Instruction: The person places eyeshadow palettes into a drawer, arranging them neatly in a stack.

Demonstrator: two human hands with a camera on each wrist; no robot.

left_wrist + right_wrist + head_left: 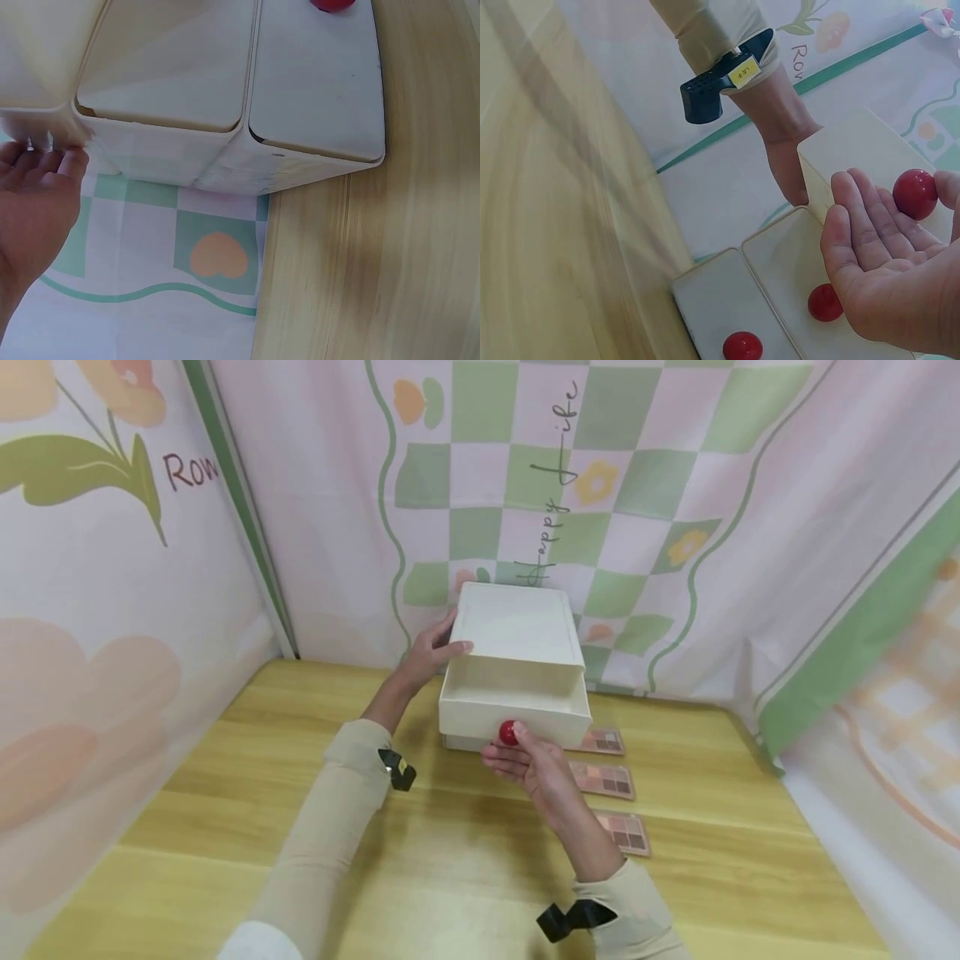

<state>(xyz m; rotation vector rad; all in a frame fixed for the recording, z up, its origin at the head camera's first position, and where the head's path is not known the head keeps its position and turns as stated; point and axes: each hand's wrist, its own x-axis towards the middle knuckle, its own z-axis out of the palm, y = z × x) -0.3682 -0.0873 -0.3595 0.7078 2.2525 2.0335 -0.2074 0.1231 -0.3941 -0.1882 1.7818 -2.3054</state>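
Cream-white in the head view, a cabinet (517, 620) stands on the wooden table (420, 877), its top drawer (468, 718) part-way out at the front. The right hand (543, 777) pinches the red knob (508, 732) of that drawer; the left hand (431, 653) holds the cabinet's upper left edge, thumb over the top, fingers along the side. Three palettes (606, 780) lie in a row to the right, partly hidden. Sliding the top drawer looks to be the step in hand; whether outward or inward, one cannot tell.

From the left wrist, the left fingers rest against the cabinet's side, which reads as bracing. Two lower drawers (172, 67) sit pushed in.

From the right wrist, the thumb meets the knob while the other fingers reach out fairly straight beside it. Lower knobs (743, 346) show on the drawers beneath. The next move seems to call for a straight, level slide against a firm left hold, since a sideways tug could jam the drawer.
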